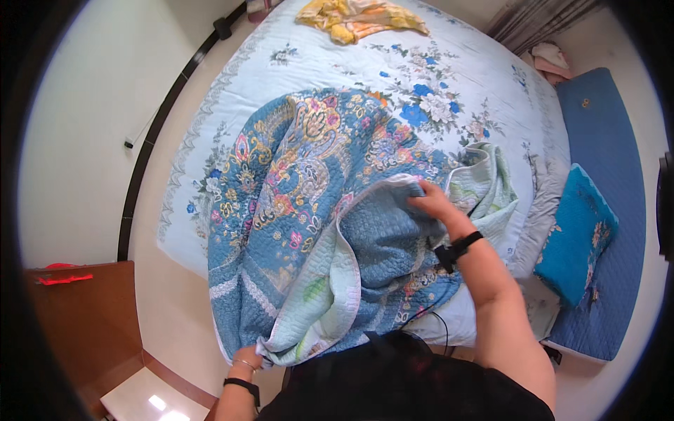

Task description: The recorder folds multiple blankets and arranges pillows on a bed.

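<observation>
A blue quilted coverlet (pixel 295 184) with paisley and flower patterns lies bunched over the near part of a bed. Its pale green underside shows where the edge folds back. My left hand (pixel 248 359) grips a corner of it at the lower left, beside the bed's near edge. Higher up and to the right, my right hand (pixel 433 201) pinches its white-bound edge, fingers partly hidden by the cloth. Under the coverlet is a pale blue flowered bed sheet (pixel 337 68). A black cable (pixel 446 329) runs near my waist.
A yellow and orange cloth (pixel 363 18) lies at the bed's far end. Along the right stands a blue padded headboard (pixel 600 137), with a teal cushion (pixel 576 237) against it. A brown wooden panel (pixel 89 326) is at the lower left, and a curtain (pixel 542 21) hangs at the upper right.
</observation>
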`<state>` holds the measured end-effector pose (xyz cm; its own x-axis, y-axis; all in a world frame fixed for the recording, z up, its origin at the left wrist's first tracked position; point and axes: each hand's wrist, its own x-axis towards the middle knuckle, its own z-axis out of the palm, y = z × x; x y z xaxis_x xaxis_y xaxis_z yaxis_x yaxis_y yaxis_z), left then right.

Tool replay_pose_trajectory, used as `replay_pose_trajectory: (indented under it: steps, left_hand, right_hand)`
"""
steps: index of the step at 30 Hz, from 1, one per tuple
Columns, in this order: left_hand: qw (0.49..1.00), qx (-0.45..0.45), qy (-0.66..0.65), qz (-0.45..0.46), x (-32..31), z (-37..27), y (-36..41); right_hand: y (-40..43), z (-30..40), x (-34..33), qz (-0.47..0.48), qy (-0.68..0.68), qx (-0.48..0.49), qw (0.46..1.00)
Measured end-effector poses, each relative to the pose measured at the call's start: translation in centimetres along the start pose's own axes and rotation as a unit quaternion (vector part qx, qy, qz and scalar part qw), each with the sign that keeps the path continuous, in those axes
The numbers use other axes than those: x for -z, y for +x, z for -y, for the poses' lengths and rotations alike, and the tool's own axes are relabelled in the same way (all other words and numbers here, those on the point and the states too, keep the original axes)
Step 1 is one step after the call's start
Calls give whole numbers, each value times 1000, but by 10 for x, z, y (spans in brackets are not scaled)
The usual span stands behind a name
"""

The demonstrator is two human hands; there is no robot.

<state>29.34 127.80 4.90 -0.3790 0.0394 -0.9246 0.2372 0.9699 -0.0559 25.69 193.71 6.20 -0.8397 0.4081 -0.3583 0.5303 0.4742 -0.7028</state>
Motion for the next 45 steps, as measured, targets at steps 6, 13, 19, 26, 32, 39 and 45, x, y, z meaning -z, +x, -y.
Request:
replay_pose_trajectory:
  steps: [6,13,19,26,32,39,45]
  left_hand:
    - [951,-39,-151,-265,196,2,-12]
    - [540,-213,-76,-810,475,-41,-201]
    - [441,-287,-201,-826,412,-50,-304]
    - [657,-342,19,-672,335,-47,-130]
    - [846,-218,-16,-486,307,-52,-31]
    - [838,-342,137,-403,244,-64,-75]
    - [739,-571,72,-350,227,-167,-155]
  right_hand:
    - [-68,-4,329,-387,-196,-70,898]
    - [-447,88,671,-648,-579,-86,487]
    - [-640,63,478,-693,-13,238,681]
    - [-631,-141,219,-523,76,-19,849]
    - [-512,-186,103,-485,190,-126,844]
    - [-455,-94,7,-462,133,-56,875]
    - [-396,29,39,-427,176,88,883]
